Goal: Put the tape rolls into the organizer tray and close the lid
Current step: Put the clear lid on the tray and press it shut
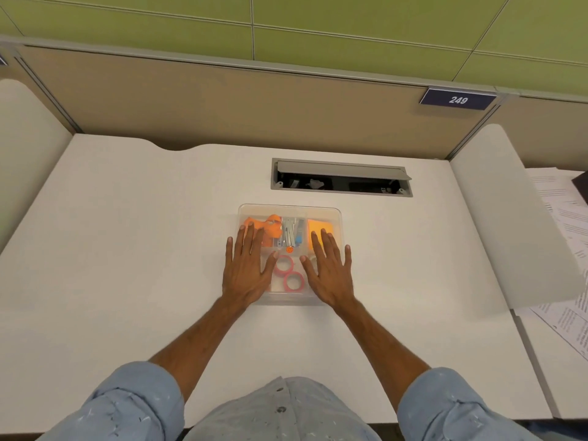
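A clear plastic organizer tray (321, 211) sits in the middle of the white desk, with a clear lid lying over it. Two pink tape rolls (288, 273) lie in its near compartment, visible through the lid between my hands. My left hand (246, 265) rests flat on the lid's left side, fingers spread. My right hand (329, 268) lies flat on the right side, over an orange notepad (319, 226). Neither hand holds anything. Orange scissors (270, 226) and a stapler (289, 233) fill the far compartments.
A grey cable hatch (342, 178) stands open in the desk just behind the tray. Beige partition walls enclose the desk at the back and sides. Printed papers (563, 237) lie on the neighbouring desk at the right.
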Motion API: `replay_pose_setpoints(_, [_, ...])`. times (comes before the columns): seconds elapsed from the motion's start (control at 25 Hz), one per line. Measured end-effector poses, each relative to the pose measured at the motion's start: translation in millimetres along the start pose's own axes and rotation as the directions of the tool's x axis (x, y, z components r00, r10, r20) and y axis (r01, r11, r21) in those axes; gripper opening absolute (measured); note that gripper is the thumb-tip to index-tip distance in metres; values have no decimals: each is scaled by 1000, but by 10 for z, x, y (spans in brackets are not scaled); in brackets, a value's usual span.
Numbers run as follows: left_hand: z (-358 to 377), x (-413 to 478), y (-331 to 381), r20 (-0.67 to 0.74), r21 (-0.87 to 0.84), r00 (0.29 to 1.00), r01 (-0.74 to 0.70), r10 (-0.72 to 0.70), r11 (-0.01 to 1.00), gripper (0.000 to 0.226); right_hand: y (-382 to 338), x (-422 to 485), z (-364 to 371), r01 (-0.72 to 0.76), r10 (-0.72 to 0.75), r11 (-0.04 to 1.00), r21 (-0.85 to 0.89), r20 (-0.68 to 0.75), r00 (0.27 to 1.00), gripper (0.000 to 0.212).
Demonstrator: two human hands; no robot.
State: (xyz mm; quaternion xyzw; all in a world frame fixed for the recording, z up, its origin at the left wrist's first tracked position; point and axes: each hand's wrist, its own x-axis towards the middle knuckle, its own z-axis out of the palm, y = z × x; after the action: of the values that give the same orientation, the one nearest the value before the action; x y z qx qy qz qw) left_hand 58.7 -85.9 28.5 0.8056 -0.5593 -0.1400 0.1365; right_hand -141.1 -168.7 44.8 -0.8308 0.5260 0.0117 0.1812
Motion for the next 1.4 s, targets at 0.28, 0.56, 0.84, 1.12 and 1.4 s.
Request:
replay_pose_setpoints(0.28, [-114, 592, -125, -4, 53, 998, 66, -65, 996, 91, 82, 744, -221, -44, 46, 994, -101, 9, 999, 65])
replay_pose_setpoints(0.56, [18, 753, -220, 40, 4, 996, 84, -84, 996, 69, 126, 856, -73, -80, 79, 991, -106, -17, 997, 66])
replay_pose_setpoints(0.84, [130, 753, -288, -6, -66, 998, 68, -69, 995, 67, 196, 893, 0, -62, 62, 998, -5, -29, 998, 67])
replay_pose_setpoints(1.12, [91, 738, -255, 29, 36, 996, 79, -80, 996, 73, 140, 876, -60, -70, 70, 997, -37, 17, 997, 71])
replay_pose_setpoints(1.4, [-201, 576, -192, 41, 113, 999, 17, -22, 993, 81, 42, 721, -293, -69, 71, 997, -35, 41, 997, 65])
